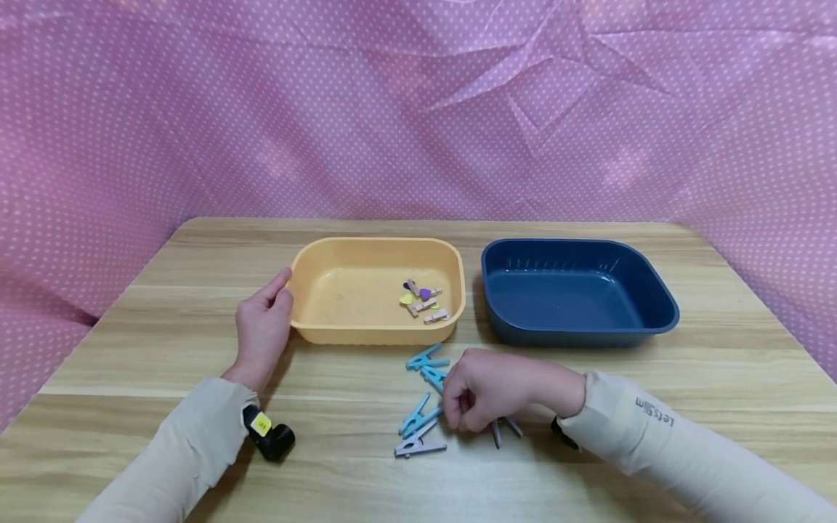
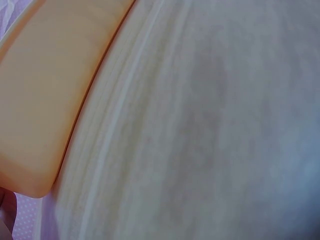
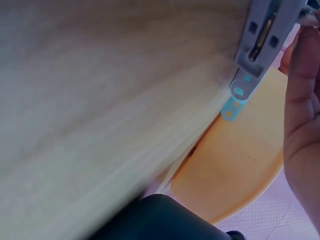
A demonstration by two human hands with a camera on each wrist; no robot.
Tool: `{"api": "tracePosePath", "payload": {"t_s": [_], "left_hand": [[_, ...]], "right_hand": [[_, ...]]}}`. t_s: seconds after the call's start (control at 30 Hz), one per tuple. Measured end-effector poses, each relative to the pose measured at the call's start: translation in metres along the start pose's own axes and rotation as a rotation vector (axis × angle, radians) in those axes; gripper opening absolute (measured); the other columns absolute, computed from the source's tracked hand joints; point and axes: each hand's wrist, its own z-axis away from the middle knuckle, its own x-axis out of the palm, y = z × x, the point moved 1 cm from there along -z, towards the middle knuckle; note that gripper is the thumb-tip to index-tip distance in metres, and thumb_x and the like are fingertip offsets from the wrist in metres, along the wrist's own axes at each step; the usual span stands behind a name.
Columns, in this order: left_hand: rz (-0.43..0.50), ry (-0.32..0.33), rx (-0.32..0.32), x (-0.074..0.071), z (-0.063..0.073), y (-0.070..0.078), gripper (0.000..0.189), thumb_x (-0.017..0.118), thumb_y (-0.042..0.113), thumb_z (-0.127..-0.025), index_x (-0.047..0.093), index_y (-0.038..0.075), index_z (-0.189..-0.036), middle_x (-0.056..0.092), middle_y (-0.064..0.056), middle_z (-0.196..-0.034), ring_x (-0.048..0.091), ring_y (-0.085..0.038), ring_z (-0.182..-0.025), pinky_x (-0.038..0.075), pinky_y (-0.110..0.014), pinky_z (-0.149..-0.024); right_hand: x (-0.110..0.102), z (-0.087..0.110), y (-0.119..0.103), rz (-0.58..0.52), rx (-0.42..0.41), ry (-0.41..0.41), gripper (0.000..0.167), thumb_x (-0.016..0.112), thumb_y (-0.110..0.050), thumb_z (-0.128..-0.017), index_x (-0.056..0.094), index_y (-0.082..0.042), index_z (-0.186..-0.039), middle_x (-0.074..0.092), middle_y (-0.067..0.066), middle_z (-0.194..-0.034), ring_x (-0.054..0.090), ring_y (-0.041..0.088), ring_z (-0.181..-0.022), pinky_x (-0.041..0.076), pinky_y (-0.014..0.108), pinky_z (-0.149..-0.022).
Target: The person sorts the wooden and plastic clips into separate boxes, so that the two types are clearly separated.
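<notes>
My left hand (image 1: 264,327) holds the left end of the yellow bin (image 1: 375,336), fingertips at its rim. Several small wooden pegs (image 1: 425,305), some with yellow or purple hearts, lie in the bin's right part. Over the clothespins in front of it is my right hand (image 1: 487,388), thumb and fingers bent together; I cannot tell whether they hold one. Blue clothespins (image 1: 418,418) and a grey clothespin (image 1: 418,444) lie left of that hand. Other grey clothespins (image 1: 497,434) poke out beneath it. The right wrist view shows a grey clothespin (image 3: 262,37) close up.
A dark blue bin (image 1: 582,338) stands right of the yellow one, a narrow gap between them. Both are on a wooden table (image 1: 131,349), with pink dotted cloth (image 1: 418,109) hanging behind. A black wrist camera (image 1: 275,439) sits by my left sleeve.
</notes>
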Motion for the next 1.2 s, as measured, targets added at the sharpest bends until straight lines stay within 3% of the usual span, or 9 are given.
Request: {"api": "tracePosePath", "payload": {"t_s": [0.2, 0.47, 0.77, 1.2], "left_hand": [[-0.003, -0.008, -0.010, 0.000, 0.000, 0.000, 0.037, 0.042, 0.019, -0.095, 0.050, 0.020, -0.131, 0.044, 0.009, -0.139, 0.040, -0.006, -0.127, 0.040, -0.023, -0.099], [-0.002, -0.010, -0.017, 0.000, -0.001, 0.001, 0.038, 0.042, 0.019, -0.095, 0.050, 0.020, -0.132, 0.045, 0.009, -0.139, 0.041, -0.007, -0.127, 0.041, -0.024, -0.099], [-0.011, -0.006, -0.014, 0.000, 0.000, 0.000, 0.038, 0.041, 0.019, -0.095, 0.051, 0.020, -0.131, 0.045, 0.009, -0.139, 0.041, -0.007, -0.126, 0.041, -0.023, -0.099], [-0.015, -0.028, -0.053, 0.000, -0.001, 0.001, 0.039, 0.039, 0.020, -0.097, 0.046, 0.023, -0.135, 0.040, 0.010, -0.142, 0.040, -0.009, -0.128, 0.041, -0.024, -0.098]], "right_hand": [[-0.003, 0.002, 0.001, -0.047, -0.019, 0.008, 0.016, 0.065, 0.002, -0.074, 0.070, -0.013, -0.077, 0.057, -0.014, -0.069, 0.053, -0.001, -0.063, 0.051, 0.019, -0.059], [-0.005, 0.004, 0.003, -0.102, -0.118, 0.019, 0.016, 0.063, 0.003, -0.074, 0.069, -0.011, -0.079, 0.061, -0.011, -0.072, 0.054, -0.001, -0.065, 0.052, 0.020, -0.059], [-0.010, 0.006, 0.003, -0.168, -0.225, 0.116, 0.013, 0.061, 0.005, -0.076, 0.069, -0.004, -0.081, 0.063, -0.003, -0.073, 0.053, 0.002, -0.068, 0.052, 0.022, -0.058], [-0.018, 0.011, 0.005, -0.298, -0.330, 0.325, 0.013, 0.058, 0.009, -0.076, 0.067, 0.002, -0.080, 0.066, 0.013, -0.080, 0.054, 0.008, -0.068, 0.053, 0.024, -0.060]]}}
